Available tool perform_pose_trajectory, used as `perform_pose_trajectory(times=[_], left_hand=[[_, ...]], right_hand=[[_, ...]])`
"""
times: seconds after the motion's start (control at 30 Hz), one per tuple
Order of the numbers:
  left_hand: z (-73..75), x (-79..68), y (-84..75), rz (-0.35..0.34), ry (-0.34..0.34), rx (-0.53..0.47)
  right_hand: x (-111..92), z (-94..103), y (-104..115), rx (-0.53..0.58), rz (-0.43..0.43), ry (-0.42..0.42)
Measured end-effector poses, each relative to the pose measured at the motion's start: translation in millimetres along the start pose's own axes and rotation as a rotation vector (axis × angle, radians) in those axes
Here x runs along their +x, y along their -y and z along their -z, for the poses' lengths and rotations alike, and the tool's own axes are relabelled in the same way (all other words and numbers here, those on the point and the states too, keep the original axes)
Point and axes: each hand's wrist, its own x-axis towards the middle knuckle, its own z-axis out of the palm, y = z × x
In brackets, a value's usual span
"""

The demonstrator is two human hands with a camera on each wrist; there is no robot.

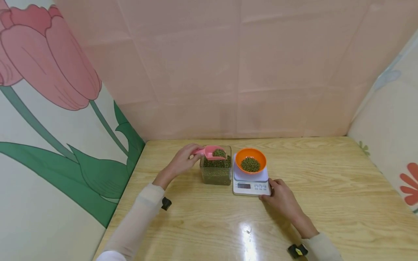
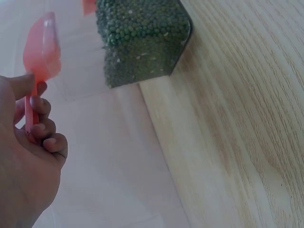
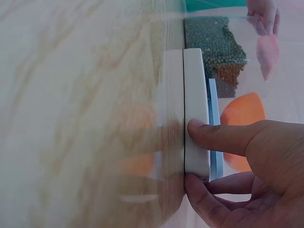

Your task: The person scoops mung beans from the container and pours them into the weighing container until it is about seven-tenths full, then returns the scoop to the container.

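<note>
My left hand [image 1: 184, 158] grips the handle of a pink scoop [image 1: 210, 153] loaded with green mung beans. The scoop is held level above a clear square container [image 1: 216, 180], which has many more of these beans inside. Curled fingers [image 2: 43, 128] wrap the handle in the left wrist view. Right of the container is a white kitchen scale [image 1: 240, 192], and an orange bowl [image 1: 240, 164] with some beans in its bottom rests on it. With thumb and fingers, my right hand [image 1: 283, 200] holds the scale's front right corner. The display digits are too small to read.
Everything stands on a wood-grain table [image 1: 202, 221]. Behind its back edge rises a pink sheet [image 1: 196, 72]. A wall with painted tulips [image 1: 55, 61] borders the left side, and a pale wall [image 1: 392, 119] the right.
</note>
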Motion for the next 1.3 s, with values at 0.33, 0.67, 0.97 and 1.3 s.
perform_pose_trajectory(times=[0.33,0.67,0.97,1.3], left_hand=[[0.7,4.4,-7.0,-0.009,-0.013,-0.020],[-3.2,15.8,-23.5,-0.023,0.010,-0.024],[-9.9,26.8,-33.6,-0.037,0.035,-0.017],[-15.6,38.0,-47.1,-0.058,0.046,0.002]], right_hand=[[-0.7,-0.2,-1.0,0.004,0.011,-0.015],[-0.2,0.6,-0.1,0.001,0.013,-0.015],[0.2,-1.3,-1.3,-0.006,0.009,-0.019],[0.6,-0.4,-0.1,-0.007,0.009,-0.020]])
